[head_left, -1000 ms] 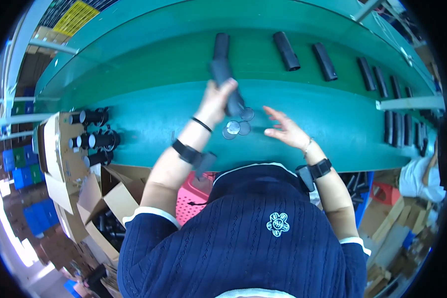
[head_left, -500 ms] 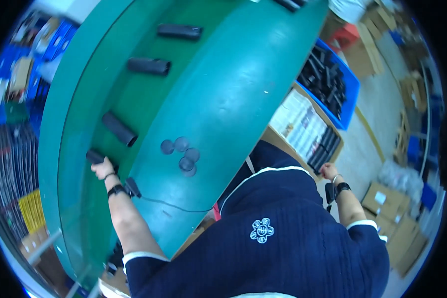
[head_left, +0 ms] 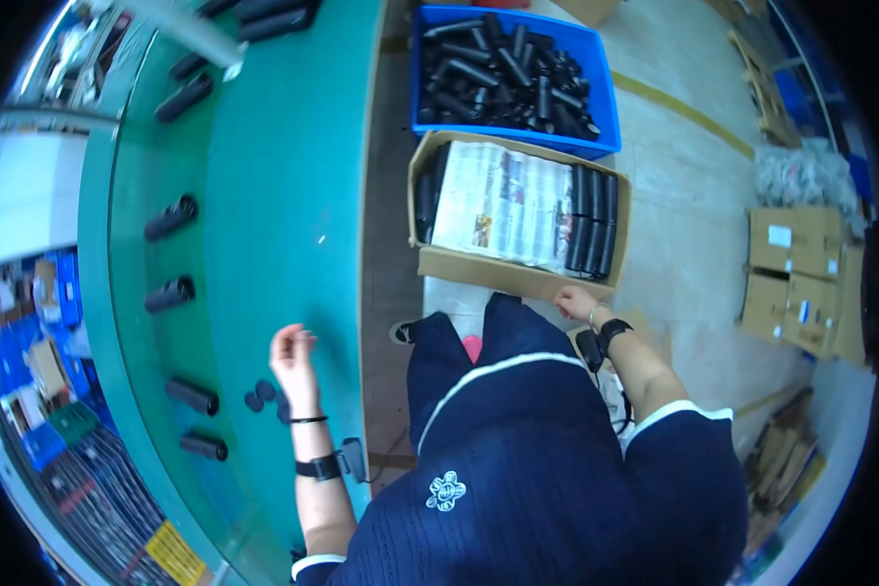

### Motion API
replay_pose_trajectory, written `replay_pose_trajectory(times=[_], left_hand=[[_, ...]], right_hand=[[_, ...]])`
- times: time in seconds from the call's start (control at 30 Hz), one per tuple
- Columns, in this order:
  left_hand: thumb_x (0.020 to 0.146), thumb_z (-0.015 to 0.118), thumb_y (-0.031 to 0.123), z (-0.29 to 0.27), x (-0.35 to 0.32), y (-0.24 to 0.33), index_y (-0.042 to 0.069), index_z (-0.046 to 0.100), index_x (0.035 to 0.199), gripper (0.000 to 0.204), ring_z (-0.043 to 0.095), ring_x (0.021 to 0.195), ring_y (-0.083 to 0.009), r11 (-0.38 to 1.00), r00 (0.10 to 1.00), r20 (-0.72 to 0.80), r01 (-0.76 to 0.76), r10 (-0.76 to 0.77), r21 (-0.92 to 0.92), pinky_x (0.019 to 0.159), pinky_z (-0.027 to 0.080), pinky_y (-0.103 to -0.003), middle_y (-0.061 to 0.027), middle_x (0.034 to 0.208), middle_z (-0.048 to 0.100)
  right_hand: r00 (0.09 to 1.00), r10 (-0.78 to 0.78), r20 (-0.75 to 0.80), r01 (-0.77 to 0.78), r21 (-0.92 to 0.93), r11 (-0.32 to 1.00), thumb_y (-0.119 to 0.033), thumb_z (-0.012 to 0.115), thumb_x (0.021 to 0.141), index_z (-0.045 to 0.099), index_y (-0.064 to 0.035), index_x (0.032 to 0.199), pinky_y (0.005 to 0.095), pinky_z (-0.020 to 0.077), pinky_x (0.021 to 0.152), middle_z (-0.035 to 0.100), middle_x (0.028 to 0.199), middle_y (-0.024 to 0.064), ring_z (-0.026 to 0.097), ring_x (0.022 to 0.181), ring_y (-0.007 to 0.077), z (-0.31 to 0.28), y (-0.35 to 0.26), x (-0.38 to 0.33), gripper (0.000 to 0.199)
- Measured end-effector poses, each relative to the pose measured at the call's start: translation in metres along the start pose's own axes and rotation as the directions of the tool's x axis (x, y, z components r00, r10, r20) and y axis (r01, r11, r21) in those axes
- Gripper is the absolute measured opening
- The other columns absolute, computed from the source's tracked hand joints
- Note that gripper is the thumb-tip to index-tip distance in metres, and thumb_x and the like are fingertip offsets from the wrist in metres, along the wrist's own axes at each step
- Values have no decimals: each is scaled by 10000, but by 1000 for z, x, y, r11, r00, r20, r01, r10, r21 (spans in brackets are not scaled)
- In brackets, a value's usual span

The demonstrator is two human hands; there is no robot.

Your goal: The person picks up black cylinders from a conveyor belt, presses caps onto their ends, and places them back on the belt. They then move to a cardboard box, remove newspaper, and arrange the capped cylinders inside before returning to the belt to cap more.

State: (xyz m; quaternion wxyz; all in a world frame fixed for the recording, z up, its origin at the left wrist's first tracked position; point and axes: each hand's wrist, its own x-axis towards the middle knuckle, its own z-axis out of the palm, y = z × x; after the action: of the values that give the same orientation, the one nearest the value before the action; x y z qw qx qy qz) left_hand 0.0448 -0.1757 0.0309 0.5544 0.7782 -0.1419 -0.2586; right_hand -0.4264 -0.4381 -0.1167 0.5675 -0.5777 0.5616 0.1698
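Observation:
My left hand is over the green work surface, its fingers loosely bent and apart, with nothing seen in them. Several dark round discs lie just left of its wrist, partly hidden by it. Beside the near wall of an open carton, my right hand is curled closed, and no object shows in it. Black cylinders stand packed side by side at the carton's right end. A printed paper sheet covers its middle.
Along the belt at left lie several black cylinders, spaced apart. More dark cylinders are at the far end. A blue bin full of black tubes stands beyond the carton. Brown boxes are stacked at right.
My view has swung right, toward the carton. My left hand has come away from a black cylinder on the belt and moved right. My right hand stays near the carton's near right corner.

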Motion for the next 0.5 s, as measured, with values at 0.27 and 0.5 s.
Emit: replay_pose_trajectory(times=[0.27, 0.5], left_hand=[[921, 596, 141, 335, -15, -71, 65, 613, 1043, 145, 588, 737, -85, 882, 528, 707, 306, -471, 359, 642, 468, -207, -8, 838, 629], [915, 578, 203, 546, -23, -166, 81, 581, 1049, 181, 589, 794, -111, 790, 234, 760, 287, -606, 541, 713, 481, -258, -4, 894, 595]], right_hand=[[934, 31, -357, -10, 61, 998, -131, 572, 804, 685, -52, 848, 396, 513, 729, 684, 811, 150, 658, 796, 326, -67, 206, 68, 145], [779, 267, -567, -179, 207, 962, -143, 607, 802, 645, -43, 1035, 393, 504, 825, 667, 995, 179, 638, 930, 337, -100, 263, 152, 256]])
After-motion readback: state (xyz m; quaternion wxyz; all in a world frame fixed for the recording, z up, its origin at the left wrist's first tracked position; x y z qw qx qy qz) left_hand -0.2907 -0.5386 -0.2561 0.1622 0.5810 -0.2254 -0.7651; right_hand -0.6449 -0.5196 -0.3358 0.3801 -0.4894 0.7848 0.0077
